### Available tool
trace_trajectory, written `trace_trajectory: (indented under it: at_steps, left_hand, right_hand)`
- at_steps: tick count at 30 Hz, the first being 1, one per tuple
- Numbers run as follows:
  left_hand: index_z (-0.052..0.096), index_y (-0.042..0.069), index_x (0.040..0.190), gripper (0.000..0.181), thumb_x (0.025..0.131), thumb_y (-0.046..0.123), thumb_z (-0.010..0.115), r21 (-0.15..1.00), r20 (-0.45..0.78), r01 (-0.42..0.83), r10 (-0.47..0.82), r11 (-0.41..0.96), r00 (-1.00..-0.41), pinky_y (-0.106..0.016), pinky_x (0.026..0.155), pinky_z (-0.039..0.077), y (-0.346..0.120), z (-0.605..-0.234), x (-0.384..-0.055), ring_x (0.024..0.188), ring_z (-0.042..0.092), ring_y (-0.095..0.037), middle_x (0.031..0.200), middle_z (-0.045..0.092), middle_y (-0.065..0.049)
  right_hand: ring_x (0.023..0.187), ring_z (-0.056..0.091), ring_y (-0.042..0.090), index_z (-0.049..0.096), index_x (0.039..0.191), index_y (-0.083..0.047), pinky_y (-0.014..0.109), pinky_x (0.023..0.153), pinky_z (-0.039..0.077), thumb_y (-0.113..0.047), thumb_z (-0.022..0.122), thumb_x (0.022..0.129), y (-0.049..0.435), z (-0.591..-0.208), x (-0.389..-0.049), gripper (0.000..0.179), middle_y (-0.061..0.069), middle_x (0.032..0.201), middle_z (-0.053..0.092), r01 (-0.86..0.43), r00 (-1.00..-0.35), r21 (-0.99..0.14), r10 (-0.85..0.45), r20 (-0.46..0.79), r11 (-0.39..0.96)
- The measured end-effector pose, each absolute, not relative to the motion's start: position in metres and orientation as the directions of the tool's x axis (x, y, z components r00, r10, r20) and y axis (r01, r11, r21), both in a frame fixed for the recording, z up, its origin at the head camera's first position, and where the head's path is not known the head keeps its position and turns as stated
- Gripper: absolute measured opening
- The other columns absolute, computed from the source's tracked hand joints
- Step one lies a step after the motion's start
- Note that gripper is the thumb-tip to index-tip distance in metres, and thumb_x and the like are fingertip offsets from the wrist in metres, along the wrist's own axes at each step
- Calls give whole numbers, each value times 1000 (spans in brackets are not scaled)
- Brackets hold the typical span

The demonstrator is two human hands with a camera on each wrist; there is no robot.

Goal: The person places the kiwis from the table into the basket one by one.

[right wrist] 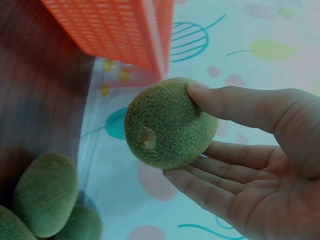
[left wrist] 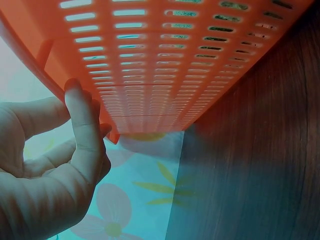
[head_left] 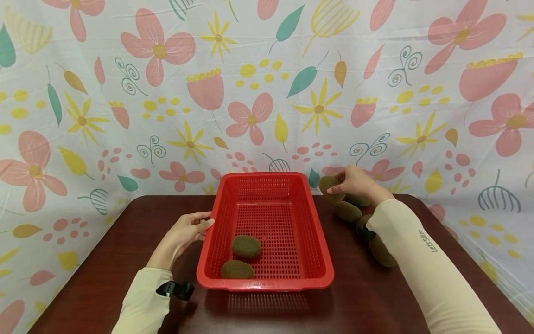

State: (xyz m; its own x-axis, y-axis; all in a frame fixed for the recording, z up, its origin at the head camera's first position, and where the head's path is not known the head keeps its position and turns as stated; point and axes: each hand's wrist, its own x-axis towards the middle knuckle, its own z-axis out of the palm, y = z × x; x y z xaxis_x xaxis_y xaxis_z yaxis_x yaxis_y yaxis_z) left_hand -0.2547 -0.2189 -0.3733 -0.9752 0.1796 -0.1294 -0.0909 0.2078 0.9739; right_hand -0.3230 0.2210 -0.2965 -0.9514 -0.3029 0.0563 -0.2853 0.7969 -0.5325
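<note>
My left hand (head_left: 185, 234) pinches the left rim of a red plastic basket (head_left: 327, 273), with thumb and fingers at its edge (left wrist: 50, 90). Two brown fuzzy kiwis, one (head_left: 246, 247) a little farther back than the other (head_left: 238, 269), lie in the basket's near left part. Right of the basket, at the back of the table, my right hand (head_left: 359, 182) grips another kiwi (right wrist: 167, 125) between thumb and fingertips. Its stem end shows in the right wrist view. More kiwis (head_left: 348, 212) lie on the table below that hand, partly hidden by the forearm.
The dark wooden table (head_left: 125, 260) ends at a white curtain (head_left: 267, 65) printed with flowers and leaves. A kiwi (head_left: 381, 252) sits beside the right forearm. The basket's slotted wall (left wrist: 150, 65) stands between the left hand and the kiwis inside.
</note>
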Motion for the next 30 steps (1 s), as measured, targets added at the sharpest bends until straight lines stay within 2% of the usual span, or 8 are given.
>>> trace_trajectory:
  at_steps: [3,9,19,24,30]
  left_hand:
    - [42,-4,142,49,98,15,56,973,-128,-88,185,212,-974,-30,73,56,-219,-373,-255,78,64,-17,97,61,-13]
    - [44,-2,141,48,98,14,57,972,-140,-102,171,211,-975,-31,73,56,-219,-374,-255,79,64,-18,97,61,-12]
    - [45,-1,141,47,98,14,57,971,-142,-104,169,214,-975,-31,74,56,-219,-375,-256,80,65,-19,98,61,-13]
    - [44,-1,141,48,97,14,58,971,-139,-101,171,217,-975,-32,74,56,-220,-377,-256,79,65,-20,98,62,-13]
    - [44,-1,141,48,97,14,58,972,-137,-98,179,213,-974,-34,75,56,-220,-377,-256,78,64,-21,96,62,-13]
  right_hand:
    - [58,47,15,68,87,4,28,55,38,-18,76,82,218,-290,-324,23,0,62,54,-308,-945,-540,-316,81,783]
    - [64,53,15,70,97,6,27,59,42,-17,78,80,208,-278,-327,29,3,71,66,-336,-940,-516,-318,126,788]
    - [78,60,25,68,109,7,34,67,47,-22,77,82,178,-267,-332,41,17,91,69,-332,-942,-484,-307,132,810]
    - [90,65,30,63,118,10,40,78,53,-21,77,82,162,-271,-335,49,22,104,68,-332,-941,-516,-315,124,789]
    - [86,66,27,65,116,8,36,73,54,-18,78,82,142,-275,-337,45,21,102,69,-346,-931,-557,-348,107,755]
